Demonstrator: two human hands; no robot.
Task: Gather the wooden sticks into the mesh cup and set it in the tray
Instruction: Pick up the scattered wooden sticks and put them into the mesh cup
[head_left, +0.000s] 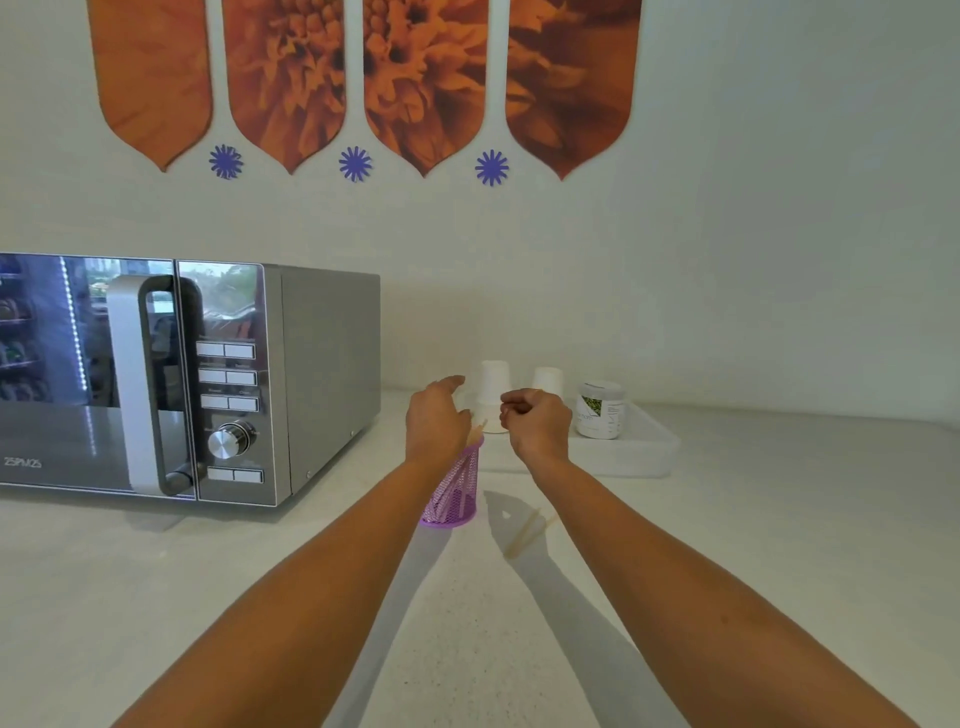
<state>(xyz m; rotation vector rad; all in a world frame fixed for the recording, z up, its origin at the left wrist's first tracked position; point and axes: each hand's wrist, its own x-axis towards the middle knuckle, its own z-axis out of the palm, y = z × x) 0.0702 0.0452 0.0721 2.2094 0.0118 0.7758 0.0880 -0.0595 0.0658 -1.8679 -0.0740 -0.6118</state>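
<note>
purple mesh cup (453, 496) upright | loose sticks (527, 535) flat beside | white tray (652, 449) behind

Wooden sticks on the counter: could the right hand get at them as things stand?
Probably yes: the wooden sticks lie uncovered right of the mesh cup, with nothing between them and the raised right hand.

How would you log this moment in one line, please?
mesh cup on counter; sticks loose beside it; left hand open above cup; right hand curled
</note>
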